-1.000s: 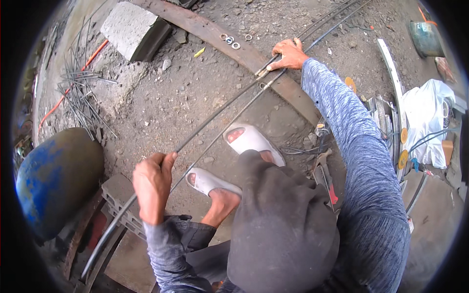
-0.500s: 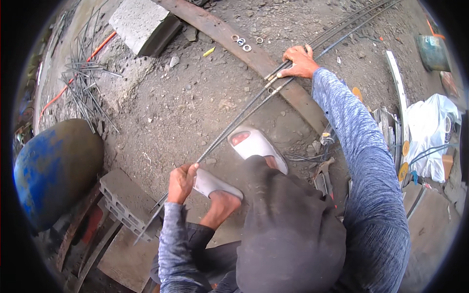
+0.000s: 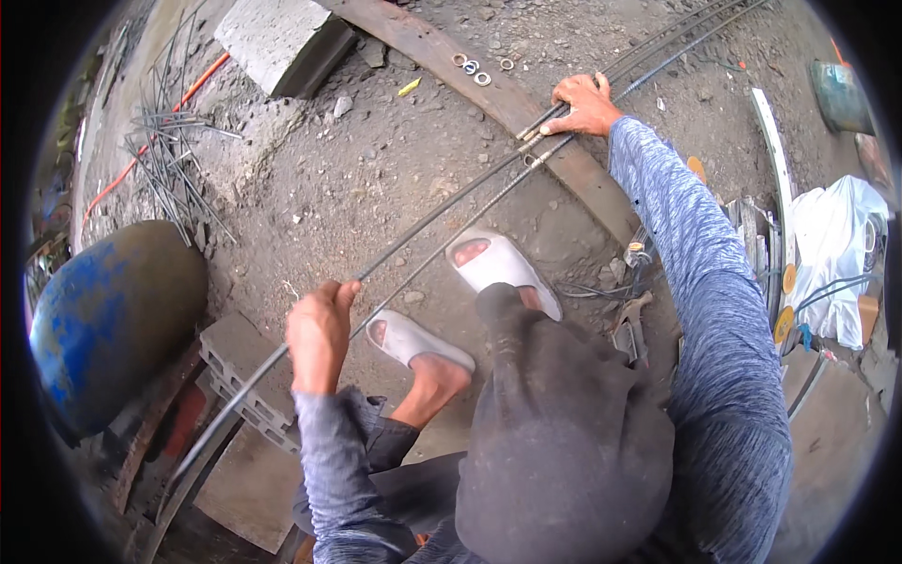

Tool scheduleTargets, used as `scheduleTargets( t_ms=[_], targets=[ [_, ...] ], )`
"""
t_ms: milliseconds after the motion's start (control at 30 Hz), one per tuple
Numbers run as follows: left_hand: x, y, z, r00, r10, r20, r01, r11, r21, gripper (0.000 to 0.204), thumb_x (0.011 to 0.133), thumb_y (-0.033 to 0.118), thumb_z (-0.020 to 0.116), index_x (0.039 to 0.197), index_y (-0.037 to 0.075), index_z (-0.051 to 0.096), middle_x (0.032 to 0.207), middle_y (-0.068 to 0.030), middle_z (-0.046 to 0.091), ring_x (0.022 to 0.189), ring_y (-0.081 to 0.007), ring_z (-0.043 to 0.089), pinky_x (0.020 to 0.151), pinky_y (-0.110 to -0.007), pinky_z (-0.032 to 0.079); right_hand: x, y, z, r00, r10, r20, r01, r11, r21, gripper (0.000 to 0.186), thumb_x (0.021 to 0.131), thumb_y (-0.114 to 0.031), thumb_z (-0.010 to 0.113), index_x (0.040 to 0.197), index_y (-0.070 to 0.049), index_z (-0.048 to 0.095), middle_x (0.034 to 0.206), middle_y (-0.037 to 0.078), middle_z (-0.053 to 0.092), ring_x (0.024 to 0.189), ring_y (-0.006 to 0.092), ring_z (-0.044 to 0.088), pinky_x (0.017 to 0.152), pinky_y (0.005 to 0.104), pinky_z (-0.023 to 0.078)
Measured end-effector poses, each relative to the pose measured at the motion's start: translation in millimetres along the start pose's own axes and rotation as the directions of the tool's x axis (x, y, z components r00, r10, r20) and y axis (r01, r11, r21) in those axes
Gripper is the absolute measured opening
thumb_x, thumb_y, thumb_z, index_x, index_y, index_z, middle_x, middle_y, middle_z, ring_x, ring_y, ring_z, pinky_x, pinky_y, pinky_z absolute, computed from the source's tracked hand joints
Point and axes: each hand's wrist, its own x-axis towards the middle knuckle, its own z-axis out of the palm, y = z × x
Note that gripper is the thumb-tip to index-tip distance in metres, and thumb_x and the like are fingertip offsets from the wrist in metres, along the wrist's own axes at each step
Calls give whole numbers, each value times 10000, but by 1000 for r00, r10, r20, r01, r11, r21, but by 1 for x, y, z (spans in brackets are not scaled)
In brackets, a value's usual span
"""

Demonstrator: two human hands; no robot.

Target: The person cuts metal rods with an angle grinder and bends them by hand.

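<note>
My left hand (image 3: 318,334) is closed round a dark metal rod (image 3: 413,222) at the lower left, where a grey tube (image 3: 221,418) runs on from it. A thinner ribbed rod (image 3: 418,280) lies alongside. At the upper right my right hand (image 3: 585,110) grips the bundle of rods near short pale fittings on them, over a long brown plank (image 3: 601,207). Several small metal rings (image 3: 474,72) lie on the plank just left of that hand. The rods continue beyond it to the top right.
A concrete slab (image 3: 277,42) and loose wire pieces (image 3: 174,164) lie at upper left, a blue-stained drum (image 3: 113,324) and hollow block (image 3: 235,352) at left. My sandalled feet (image 3: 493,263) are under the rods. A white bag (image 3: 827,254) and metal scraps are at right.
My left hand first swung right, bringing its rod close to the other, then moved back up-left, separating them. My right hand stayed on the rods, shifting slightly.
</note>
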Motion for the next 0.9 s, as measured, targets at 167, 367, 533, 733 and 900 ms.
scheduleTargets(
  t_ms=[167,367,533,733,900],
  targets=[
    [29,-95,166,962,180,204,-104,937,-334,444,1026,387,564,935,-34,674,807,-301,655,785,-471,647,731,-493,506,12,-2,7,999,-44,11,43,999,26,856,681,-793,706,1214,-124,686,1301,93,589,1423,304,353,1196,650,-30],
    [-25,-143,155,988,-55,144,133,783,-608,443,1059,352,526,882,-34,652,747,-74,645,733,-163,574,713,-387,489,21,-20,17,982,-127,-141,122,992,-38,828,660,-778,711,1174,-128,683,1324,86,599,1346,286,445,1175,596,141],
    [17,-130,84,994,-96,-55,42,789,-612,451,1062,347,518,816,-13,637,761,-81,626,724,-154,553,708,-361,481,-16,30,10,978,-65,-196,66,998,1,656,583,-580,842,988,-107,637,1132,63,591,1299,294,447,1183,584,105],
    [128,-290,-165,560,-66,-826,322,936,143,597,1010,494,544,1410,54,485,1350,-270,544,1157,-390,572,823,-544,511,10,-34,14,987,-66,-143,86,987,136,589,630,-528,853,995,-118,642,1136,55,579,1314,283,421,1201,570,42],
    [174,-167,-122,821,-132,-555,-45,955,-294,502,971,403,645,1262,-3,594,1108,-241,683,1007,-387,674,874,-485,538,-5,-6,0,996,2,-94,5,997,76,575,618,-508,864,984,-121,647,1139,45,579,1313,281,425,1205,563,39]
  ],
)
